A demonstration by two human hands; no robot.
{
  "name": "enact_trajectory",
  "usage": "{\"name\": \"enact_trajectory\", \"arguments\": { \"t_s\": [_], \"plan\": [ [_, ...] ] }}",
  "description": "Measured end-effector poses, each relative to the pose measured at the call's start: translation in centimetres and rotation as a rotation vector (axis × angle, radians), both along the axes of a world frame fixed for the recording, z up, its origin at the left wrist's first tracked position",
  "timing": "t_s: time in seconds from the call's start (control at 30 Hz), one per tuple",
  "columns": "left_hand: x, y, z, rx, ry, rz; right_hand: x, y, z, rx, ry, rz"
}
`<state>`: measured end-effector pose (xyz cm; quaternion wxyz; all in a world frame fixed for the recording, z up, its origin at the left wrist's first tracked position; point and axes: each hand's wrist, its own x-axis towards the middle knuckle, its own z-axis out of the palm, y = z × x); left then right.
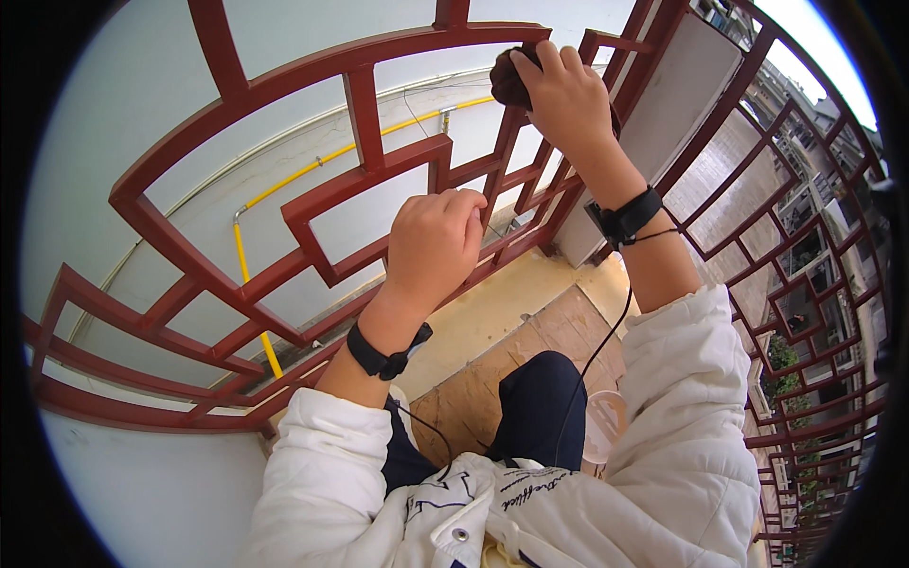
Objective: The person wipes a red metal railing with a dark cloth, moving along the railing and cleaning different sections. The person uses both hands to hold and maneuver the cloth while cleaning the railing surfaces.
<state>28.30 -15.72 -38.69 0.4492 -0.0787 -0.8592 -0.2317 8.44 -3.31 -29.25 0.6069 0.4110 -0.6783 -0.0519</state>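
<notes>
1. The right hand (571, 102) is curled around a dark bunched cloth (511, 78), fingers over its back. The left hand (434, 239) is loosely folded in front of the lattice; whether it grips a bar cannot be told.
2. The cloth is at the upper right corner of the red railing (365, 118), where the curved rail ends, and seems to press against the bar there. It looks soft and light, unlikely to break; whether it is damp cannot be told. A full-palm hold on the bunched middle should suit it better than a pinch at loose edges.
3. The railing looks stiff and fixed, its paint perhaps slippery if wet; a straight bar beside a joint should give the left hand the firmest hold.
4. Beyond the bars, a yellow pipe (240, 251) runs along the pale wall.
</notes>
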Motion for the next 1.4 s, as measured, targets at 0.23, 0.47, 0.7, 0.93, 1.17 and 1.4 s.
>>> {"name": "enact_trajectory", "arguments": {
  "t_s": [0.23, 0.47, 0.7, 0.93, 1.17, 1.4],
  "plan": [
    [0.0, -2.0, 0.0, -0.043, 0.052, 0.074, 1.8, -0.7, -4.2, 0.31, -0.235, -0.192],
    [0.6, -2.8, 0.7, -0.153, 0.226, 0.184, 4.0, -1.7, -10.4, -0.022, -1.025, 0.02],
    [0.9, -3.4, 1.0, -0.115, 0.219, 0.16, 5.3, -2.7, -9.9, -0.115, -1.466, 0.349],
    [1.5, -4.2, 1.0, -0.1, 0.149, 0.144, 3.7, -1.7, -10.4, 0.052, -0.783, 0.034],
    [2.0, -3.8, 1.0, -0.064, 0.129, 0.128, 3.4, -2.6, -11.5, -0.144, -1.191, 0.271],
    [1.1, -2.7, 1.1, -0.097, 0.132, 0.092, 6.8, -4.3, -12.3, -0.675, -1.843, 0.796]
  ]
}}
